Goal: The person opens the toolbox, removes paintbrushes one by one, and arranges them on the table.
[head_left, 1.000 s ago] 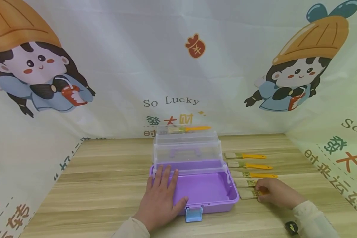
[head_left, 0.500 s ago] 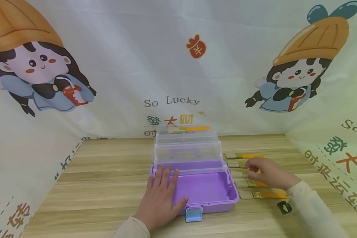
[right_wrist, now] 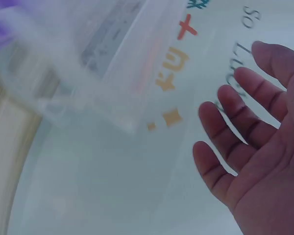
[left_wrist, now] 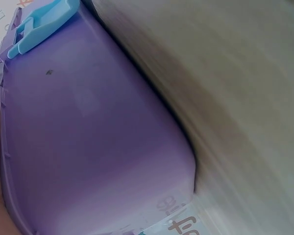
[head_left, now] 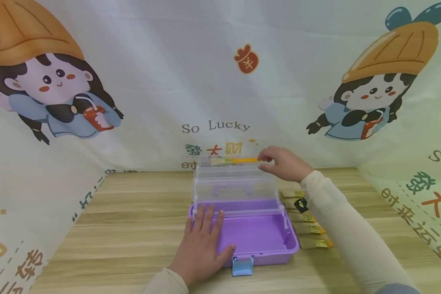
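Note:
A purple toolbox (head_left: 255,234) stands open, its clear tiered trays (head_left: 239,190) raised at the back. My left hand (head_left: 202,243) rests on its left side with fingers spread. A light-blue latch (head_left: 242,266) hangs at the front; the left wrist view shows the purple outer wall (left_wrist: 98,117). On the top tray lies a flat paintbrush (head_left: 244,160) with a yellow-orange handle. My right hand (head_left: 284,163) is at the handle's end in the head view. In the right wrist view its fingers (right_wrist: 235,142) are loosely bent with nothing between them.
Several more paintbrushes (head_left: 321,243) lie in a row on the wooden table (head_left: 132,228) right of the box, their handles partly hidden by my right sleeve (head_left: 345,222). A small black device (head_left: 300,206) shows by that wrist. A printed cloth (head_left: 161,81) hangs behind and beside the table.
My right hand has moved from the nearest brushes, over the row, up and left to the brush on the top tray. The left hand stays on the box.

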Tool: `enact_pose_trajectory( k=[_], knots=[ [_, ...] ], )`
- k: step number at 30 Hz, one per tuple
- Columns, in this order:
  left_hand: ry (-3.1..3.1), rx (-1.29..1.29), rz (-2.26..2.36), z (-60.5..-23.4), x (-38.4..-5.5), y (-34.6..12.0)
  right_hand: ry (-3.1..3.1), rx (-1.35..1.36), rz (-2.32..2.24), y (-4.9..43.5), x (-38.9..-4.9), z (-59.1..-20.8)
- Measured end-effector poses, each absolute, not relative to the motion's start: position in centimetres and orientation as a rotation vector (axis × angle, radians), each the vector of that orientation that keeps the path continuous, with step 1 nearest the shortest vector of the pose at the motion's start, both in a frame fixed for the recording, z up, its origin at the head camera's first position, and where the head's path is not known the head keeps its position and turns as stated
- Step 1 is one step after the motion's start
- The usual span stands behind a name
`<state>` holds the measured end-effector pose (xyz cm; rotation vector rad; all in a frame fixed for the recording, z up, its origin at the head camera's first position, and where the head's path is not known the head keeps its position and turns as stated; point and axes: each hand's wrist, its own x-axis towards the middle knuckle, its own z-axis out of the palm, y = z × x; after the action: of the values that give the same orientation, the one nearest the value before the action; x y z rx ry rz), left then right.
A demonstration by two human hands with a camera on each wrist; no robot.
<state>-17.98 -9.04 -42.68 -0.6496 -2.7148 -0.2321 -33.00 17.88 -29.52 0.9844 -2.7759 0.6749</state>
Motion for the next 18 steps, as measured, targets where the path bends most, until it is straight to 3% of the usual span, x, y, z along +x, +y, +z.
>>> enact_pose_trajectory(
  k=[8,18],
  knots=[
    [-2.726,-0.658,-0.21,-42.3,-18.0,-8.8,-2.801,0.992,0.623,13.7,-36.8,-30.8],
    [-2.713,-0.656,-0.211,-42.5,-17.9,-9.1,-2.877,0.892,0.643,12.0,-39.6,-32.6]
  ],
)
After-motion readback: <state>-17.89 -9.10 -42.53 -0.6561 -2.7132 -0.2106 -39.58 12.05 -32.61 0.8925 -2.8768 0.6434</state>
